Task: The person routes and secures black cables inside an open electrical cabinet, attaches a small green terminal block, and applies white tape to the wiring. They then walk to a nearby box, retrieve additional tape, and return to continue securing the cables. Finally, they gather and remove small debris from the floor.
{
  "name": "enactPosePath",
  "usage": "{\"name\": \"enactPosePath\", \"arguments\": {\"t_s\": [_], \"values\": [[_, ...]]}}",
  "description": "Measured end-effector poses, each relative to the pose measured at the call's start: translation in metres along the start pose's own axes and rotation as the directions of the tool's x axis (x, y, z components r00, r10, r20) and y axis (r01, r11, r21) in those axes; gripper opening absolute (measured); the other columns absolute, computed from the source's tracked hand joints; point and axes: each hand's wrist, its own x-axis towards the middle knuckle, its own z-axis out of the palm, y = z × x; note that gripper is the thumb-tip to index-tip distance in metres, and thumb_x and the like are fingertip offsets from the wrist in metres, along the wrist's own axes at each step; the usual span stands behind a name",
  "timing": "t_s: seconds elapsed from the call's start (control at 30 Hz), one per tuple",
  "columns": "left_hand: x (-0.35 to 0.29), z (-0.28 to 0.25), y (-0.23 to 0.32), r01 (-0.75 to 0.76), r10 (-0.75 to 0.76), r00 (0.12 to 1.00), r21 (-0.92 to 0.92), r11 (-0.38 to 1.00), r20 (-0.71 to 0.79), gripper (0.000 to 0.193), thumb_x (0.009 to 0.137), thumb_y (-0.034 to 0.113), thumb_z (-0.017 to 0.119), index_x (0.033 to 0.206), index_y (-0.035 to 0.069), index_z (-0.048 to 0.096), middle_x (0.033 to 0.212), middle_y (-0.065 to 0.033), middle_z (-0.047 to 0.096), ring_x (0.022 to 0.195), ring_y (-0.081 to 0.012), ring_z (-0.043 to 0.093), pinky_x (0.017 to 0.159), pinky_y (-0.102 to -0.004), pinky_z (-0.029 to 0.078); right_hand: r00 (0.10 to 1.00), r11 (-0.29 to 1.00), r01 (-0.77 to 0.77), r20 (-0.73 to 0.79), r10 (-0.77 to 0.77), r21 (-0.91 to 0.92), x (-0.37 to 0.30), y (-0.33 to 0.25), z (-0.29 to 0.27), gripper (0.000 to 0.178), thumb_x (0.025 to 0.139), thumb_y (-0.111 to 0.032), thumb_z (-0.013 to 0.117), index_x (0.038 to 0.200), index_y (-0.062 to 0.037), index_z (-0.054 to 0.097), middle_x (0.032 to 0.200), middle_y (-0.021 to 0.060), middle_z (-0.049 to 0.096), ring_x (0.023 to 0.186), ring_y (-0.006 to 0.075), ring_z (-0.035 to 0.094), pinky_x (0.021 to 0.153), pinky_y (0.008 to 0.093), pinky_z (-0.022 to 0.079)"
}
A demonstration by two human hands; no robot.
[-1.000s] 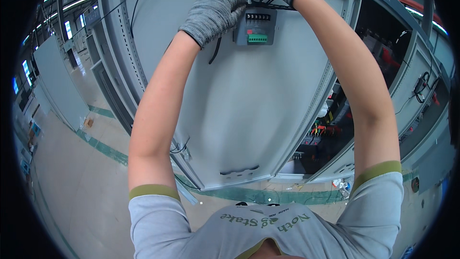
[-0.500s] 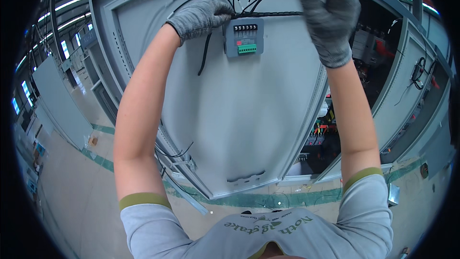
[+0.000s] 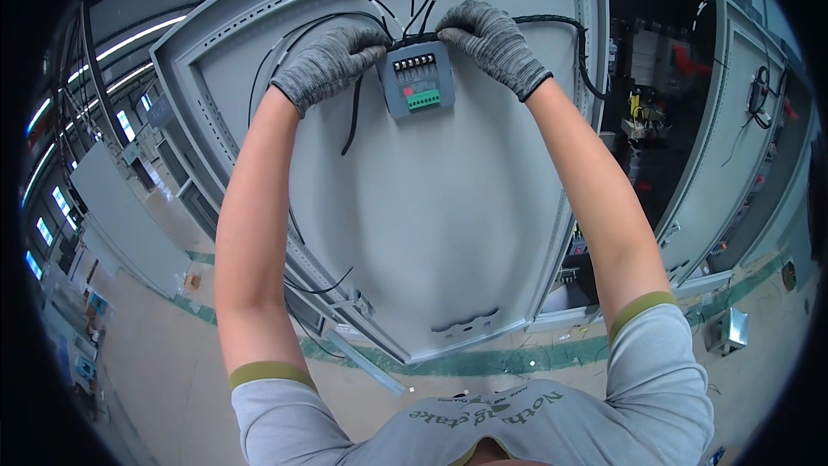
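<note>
A dark wire bundle (image 3: 422, 37) runs along the top edge of a grey meter module (image 3: 418, 79) on the cabinet door. My left hand (image 3: 332, 67), in a grey knit glove, pinches the bundle at the module's upper left corner. On the other side, just past the upper right corner, my gloved right hand (image 3: 493, 45) has thumb and fingers closed on the same bundle. Loose black wires fan upward between the hands, some with white sleeves. From beneath my left hand a black tail of cable (image 3: 352, 116) hangs down. The module carries black screw terminals and a green terminal block.
The grey door panel (image 3: 414, 233) fills the middle, framed by perforated rails. At right stands an open cabinet (image 3: 660, 78) with components inside. The wrapped cable (image 3: 582, 56) drops along the door's right edge. A metal box (image 3: 727, 331) lies on the floor at right.
My right hand has come down and left from the upper right onto the bundle beside the module. The left hand stays at the module's left corner. The view has shifted slightly.
</note>
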Motion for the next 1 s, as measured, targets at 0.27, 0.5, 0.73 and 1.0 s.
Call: {"name": "enactPosePath", "arguments": {"t_s": [0.27, 0.5, 0.73, 1.0], "values": [[0.002, 0.003, -0.001, 0.030, -0.031, 0.999, 0.065, 0.997, 0.010, 0.031, 0.090, 0.022, 0.059, 0.115, 0.003, 0.061, 0.100, -0.0114, 0.065, 0.093, -0.0207, 0.060, 0.088, -0.0324, 0.046, 0.989, 0.992, 0.121, 0.094, -0.118, -0.032, 0.004, 0.011, 0.000, 0.021, 0.088, -0.031, 0.056, 0.097, -0.0168, 0.069, 0.092, 0.0058, 0.064, 0.096, 0.0266, 0.058, 0.090, 0.0411, 0.042], [0.001, 0.014, 0.006, 0.021, 0.025, 0.989, 0.310, 0.950, -0.144, 0.022, 0.087, 0.014, 0.058, 0.105, 0.004, 0.064, 0.097, -0.0131, 0.063, 0.091, -0.0274, 0.060, 0.083, -0.0351, 0.047, 0.987, 0.990, 0.095, 0.142, -0.079, -0.105, 0.008, 0.006, -0.003, 0.022, 0.089, -0.031, 0.055, 0.100, -0.0178, 0.069, 0.095, 0.0062, 0.064, 0.097, 0.0251, 0.059, 0.090, 0.0404, 0.044], [0.001, 0.022, 0.007, 0.078, -0.037, 0.971, 0.167, 0.983, -0.236, 0.022, 0.086, 0.014, 0.059, 0.105, 0.003, 0.065, 0.096, -0.0115, 0.061, 0.091, -0.0256, 0.060, 0.084, -0.0334, 0.047, 0.985, 0.994, 0.105, 0.139, -0.104, -0.005, 0.014, -0.002, 0.002, 0.024, 0.085, -0.028, 0.063, 0.102, -0.0115, 0.068, 0.093, 0.0078, 0.066, 0.091, 0.0244, 0.063, 0.086, 0.0364, 0.048], [0.001, 0.027, -0.013, 0.082, -0.070, 0.977, 0.049, 0.995, -0.202, 0.033, 0.090, 0.025, 0.057, 0.113, 0.002, 0.063, 0.096, -0.0139, 0.067, 0.090, -0.0231, 0.063, 0.085, -0.0325, 0.047, 0.968, 0.997, -0.065, 0.242, 0.073, -0.043, 0.021, -0.008, 0.003, 0.026, 0.084, -0.026, 0.065, 0.103, -0.0080, 0.067, 0.097, 0.0093, 0.067, 0.094, 0.0239, 0.063, 0.089, 0.0354, 0.047]]}}
